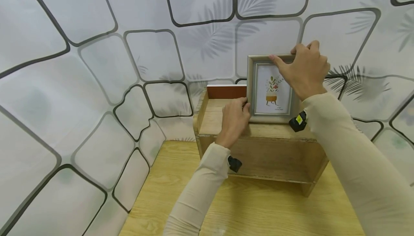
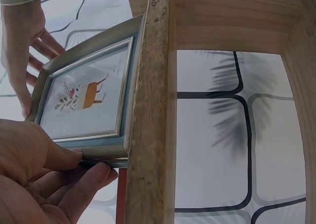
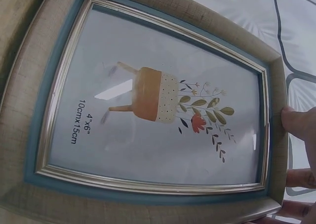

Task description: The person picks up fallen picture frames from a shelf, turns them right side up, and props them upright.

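Observation:
A picture frame (image 1: 250, 85) with a plant-pot print stands upright on the top board of a small wooden shelf (image 1: 223, 131). My left hand (image 1: 234, 119) pinches its left edge low down, thumb in front and fingers behind, as the left wrist view shows. At the top edge, toward the right corner, my right hand (image 1: 304, 68) grips the frame with the thumb on the front and fingers over the back. In the right wrist view the print (image 3: 153, 95) faces the camera, marked 4"x6" and 10cmx15cm.
The shelf stands on a yellow wood-grain table (image 1: 174, 178) close against the patterned wall (image 1: 207, 41). A reddish-brown panel (image 1: 226, 92) with a white top edge rises behind the top board, left of the frame. Below is an open compartment (image 1: 268, 157).

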Available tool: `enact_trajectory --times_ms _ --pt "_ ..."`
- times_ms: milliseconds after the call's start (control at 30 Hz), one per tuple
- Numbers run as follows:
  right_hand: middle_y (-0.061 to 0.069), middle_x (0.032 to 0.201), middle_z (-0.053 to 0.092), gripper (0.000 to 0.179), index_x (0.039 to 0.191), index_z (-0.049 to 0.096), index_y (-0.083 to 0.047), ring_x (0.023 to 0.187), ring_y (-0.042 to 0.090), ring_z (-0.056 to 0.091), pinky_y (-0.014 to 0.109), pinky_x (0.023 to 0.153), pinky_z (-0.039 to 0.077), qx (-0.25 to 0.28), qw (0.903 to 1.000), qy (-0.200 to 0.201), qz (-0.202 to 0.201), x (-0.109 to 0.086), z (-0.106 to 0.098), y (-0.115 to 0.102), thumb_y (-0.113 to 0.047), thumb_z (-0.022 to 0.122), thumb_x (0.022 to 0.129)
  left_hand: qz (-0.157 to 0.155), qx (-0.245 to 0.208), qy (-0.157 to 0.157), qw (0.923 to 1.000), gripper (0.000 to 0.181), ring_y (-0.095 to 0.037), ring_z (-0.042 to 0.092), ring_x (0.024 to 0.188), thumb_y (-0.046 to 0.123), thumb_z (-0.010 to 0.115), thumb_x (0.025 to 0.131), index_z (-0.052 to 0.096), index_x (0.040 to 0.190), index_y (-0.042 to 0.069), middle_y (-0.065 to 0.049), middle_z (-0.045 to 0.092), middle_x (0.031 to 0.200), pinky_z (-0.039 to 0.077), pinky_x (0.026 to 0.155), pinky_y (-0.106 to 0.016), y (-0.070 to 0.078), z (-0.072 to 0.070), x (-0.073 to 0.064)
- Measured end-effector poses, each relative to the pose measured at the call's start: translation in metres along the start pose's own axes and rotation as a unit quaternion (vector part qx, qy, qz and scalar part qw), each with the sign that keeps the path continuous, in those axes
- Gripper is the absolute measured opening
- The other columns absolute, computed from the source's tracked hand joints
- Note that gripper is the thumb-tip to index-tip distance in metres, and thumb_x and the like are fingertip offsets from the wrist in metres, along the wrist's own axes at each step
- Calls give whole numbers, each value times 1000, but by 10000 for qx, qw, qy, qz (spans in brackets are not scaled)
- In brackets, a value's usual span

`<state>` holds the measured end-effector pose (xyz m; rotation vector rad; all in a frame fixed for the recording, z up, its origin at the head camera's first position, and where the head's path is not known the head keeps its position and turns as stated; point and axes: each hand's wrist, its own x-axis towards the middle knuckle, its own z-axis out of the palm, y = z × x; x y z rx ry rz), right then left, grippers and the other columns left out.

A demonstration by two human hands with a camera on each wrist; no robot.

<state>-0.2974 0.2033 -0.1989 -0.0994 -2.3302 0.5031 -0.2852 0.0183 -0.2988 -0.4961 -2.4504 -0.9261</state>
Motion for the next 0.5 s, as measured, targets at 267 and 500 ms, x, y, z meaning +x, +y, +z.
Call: enact_trajectory --times_ms 267,500 --pt "31 125 53 85 130 63 3 70 45 50 61 61 45 -117 9998 -170 -34 0 -1 1 -72 56 90 -78 -53 24 10000 24 -19 73 100 12 65 100 73 120 1 -8 76 109 56 88 -37 1 0 0" --pt "34 141 42 97 147 46 3 90 58 55 69 74 48 -278 9975 -650 19 0 -15 3 -76 44 92 4 -19 181 9998 46 -26 72 102 26 62 103 57 140 -1 -15 71 122 56 88 -41 -2 -7 -12"
